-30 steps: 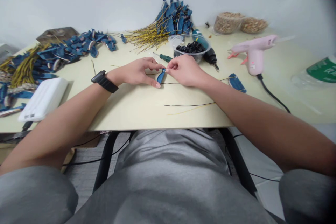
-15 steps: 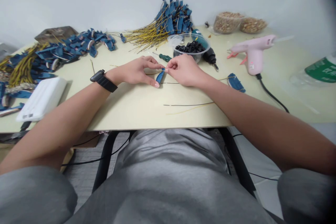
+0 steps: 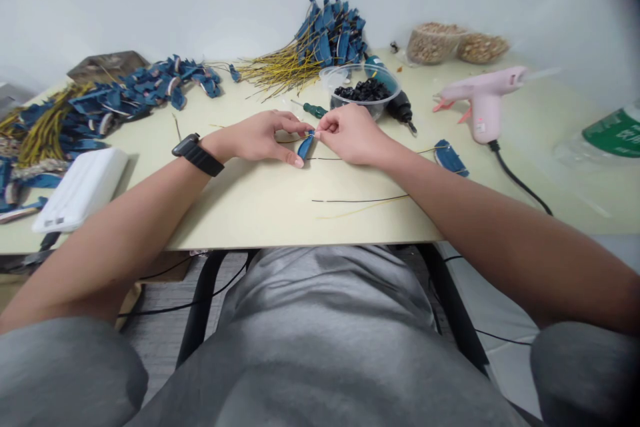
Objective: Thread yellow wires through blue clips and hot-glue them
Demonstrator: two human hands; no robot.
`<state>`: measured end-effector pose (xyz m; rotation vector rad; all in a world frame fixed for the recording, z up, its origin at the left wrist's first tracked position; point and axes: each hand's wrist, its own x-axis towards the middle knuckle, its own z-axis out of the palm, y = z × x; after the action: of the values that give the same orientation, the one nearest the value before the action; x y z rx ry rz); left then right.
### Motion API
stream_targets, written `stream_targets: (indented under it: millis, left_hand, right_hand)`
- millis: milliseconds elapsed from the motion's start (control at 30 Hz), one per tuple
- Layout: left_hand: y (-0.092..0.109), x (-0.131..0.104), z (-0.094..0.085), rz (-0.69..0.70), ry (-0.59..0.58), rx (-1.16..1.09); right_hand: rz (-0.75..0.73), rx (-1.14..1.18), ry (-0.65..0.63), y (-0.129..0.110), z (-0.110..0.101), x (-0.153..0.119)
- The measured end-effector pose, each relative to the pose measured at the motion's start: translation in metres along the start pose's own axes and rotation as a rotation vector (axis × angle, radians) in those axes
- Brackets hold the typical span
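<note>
Over the middle of the table, my left hand (image 3: 263, 135) grips a small curved blue piece (image 3: 305, 145) between thumb and fingers. A thin wire runs from this piece beneath my left fingers. At the piece's upper end, my right hand (image 3: 353, 135) is closed in a pinch against it; whatever lies between those fingertips is too small to make out. Another blue piece (image 3: 451, 157) with thin wires rests to the right of my right wrist. Loose black and yellow wires (image 3: 360, 200) lie on the tabletop below my right hand and partly under its forearm.
Behind my hands are a clear bowl of black bits (image 3: 367, 90), a green screwdriver (image 3: 315, 109) and a power driver (image 3: 400, 109). A pink glue gun (image 3: 483, 100) stands right. Blue wired pieces are heaped at the back (image 3: 330, 33) and left (image 3: 145, 83), near a white box (image 3: 83, 188).
</note>
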<state>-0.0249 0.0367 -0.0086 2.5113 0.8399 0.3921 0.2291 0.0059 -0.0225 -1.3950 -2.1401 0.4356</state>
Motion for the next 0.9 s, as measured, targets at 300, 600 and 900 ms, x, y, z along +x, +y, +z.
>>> stream_targets:
  millis: [300,600,900]
  left_hand:
    - [0.0003,-0.0008,-0.0003,-0.012,0.000,-0.011]
    - [-0.0052,-0.0005,-0.0028,-0.018,-0.014,0.020]
    - [-0.0093,-0.0006,-0.0055,-0.067,-0.035,0.008]
  right_hand:
    - [0.014,0.006,-0.013,-0.0048,-0.0030,-0.0019]
    - [0.009,0.031,-0.008,-0.0026,-0.0021,-0.0020]
    - [0.011,0.057,-0.011,-0.0012,-0.0009,-0.0018]
